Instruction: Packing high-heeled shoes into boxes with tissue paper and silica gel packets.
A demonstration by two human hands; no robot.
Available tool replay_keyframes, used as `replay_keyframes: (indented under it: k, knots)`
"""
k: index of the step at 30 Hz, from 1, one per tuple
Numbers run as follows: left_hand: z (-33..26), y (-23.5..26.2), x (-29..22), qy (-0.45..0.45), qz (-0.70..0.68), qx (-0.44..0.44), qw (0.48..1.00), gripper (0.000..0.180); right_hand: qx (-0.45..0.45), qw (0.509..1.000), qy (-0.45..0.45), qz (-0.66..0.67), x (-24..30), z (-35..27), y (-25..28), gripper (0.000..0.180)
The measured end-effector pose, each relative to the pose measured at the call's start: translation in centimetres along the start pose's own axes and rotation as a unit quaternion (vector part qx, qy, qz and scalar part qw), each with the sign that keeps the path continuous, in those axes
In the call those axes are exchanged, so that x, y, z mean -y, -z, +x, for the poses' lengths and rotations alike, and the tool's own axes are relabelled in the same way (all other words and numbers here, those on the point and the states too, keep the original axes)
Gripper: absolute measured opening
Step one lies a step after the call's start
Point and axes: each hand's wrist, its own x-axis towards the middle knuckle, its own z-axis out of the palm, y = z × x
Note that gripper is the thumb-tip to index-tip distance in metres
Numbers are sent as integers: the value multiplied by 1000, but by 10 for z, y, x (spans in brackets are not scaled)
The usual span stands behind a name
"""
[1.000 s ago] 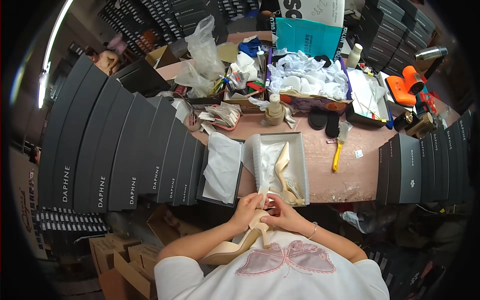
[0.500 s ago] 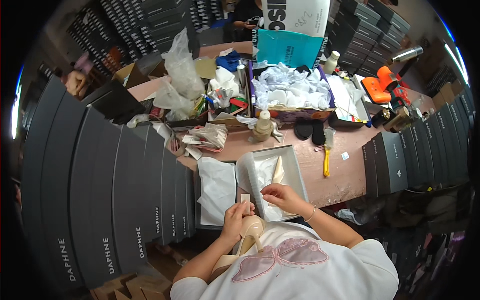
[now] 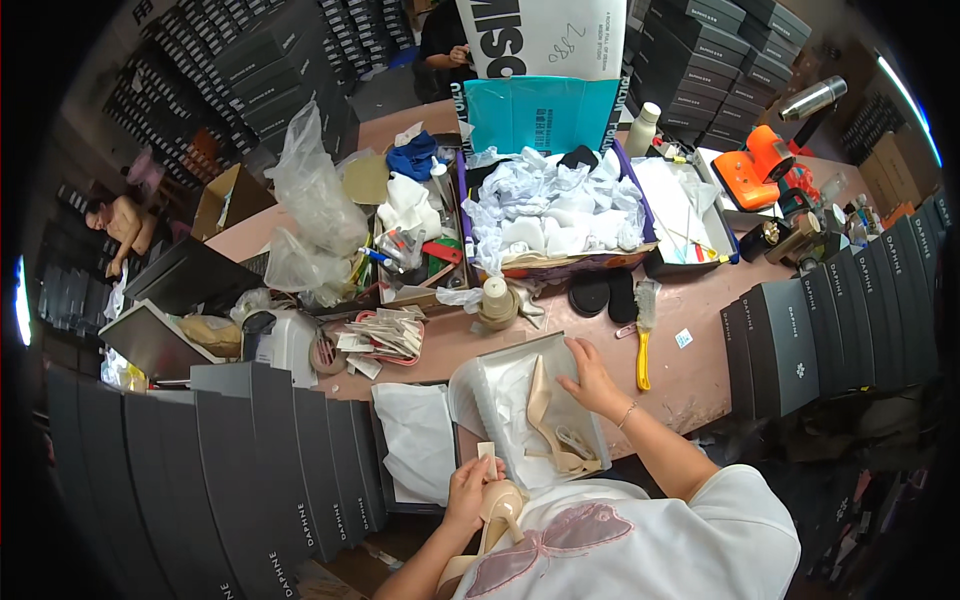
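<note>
My left hand (image 3: 467, 497) is closed on a small beige card (image 3: 486, 456), which sticks up from its fingers. Right beside it, a beige high-heeled shoe (image 3: 503, 503) rests against my lap; whether the hand also grips it is hidden. My right hand (image 3: 597, 382) reaches over the right wall of an open shoe box (image 3: 462, 395), thumb and fingers apart. Inside the box, on white tissue, lies another beige heeled shoe (image 3: 540, 400) with a strap. Left of it sits a dark box part covered with white paper (image 3: 413, 440).
Dark shoe boxes stack up at left (image 3: 245, 440) and right (image 3: 783, 340). Behind the open box are a red basket of small cards (image 3: 385, 335), a bottle (image 3: 497, 305), a yellow-handled brush (image 3: 644, 345) and a carton of crumpled white tissue (image 3: 560, 195). Another person (image 3: 130, 230) sits far left.
My right hand has moved from near my left hand up and away to the box's right wall, uncovering the shoe inside. The camera view has shifted. My left hand still holds the card.
</note>
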Motion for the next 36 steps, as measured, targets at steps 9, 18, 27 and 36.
replay_keyframes:
  k: [9,18,27,36]
  knots:
    - [21,-53,-5,27,16,-40,999,24,97,994,-13,54,-31,-21,-33,80]
    - [32,-76,-12,35,-6,-56,998,26,68,990,5,126,-46,-15,-40,57]
    - [36,-85,-6,29,13,-88,996,26,68,986,-16,151,-51,-17,-40,54]
    - [54,-112,2,61,50,-38,996,22,72,988,20,133,-49,-12,-14,59]
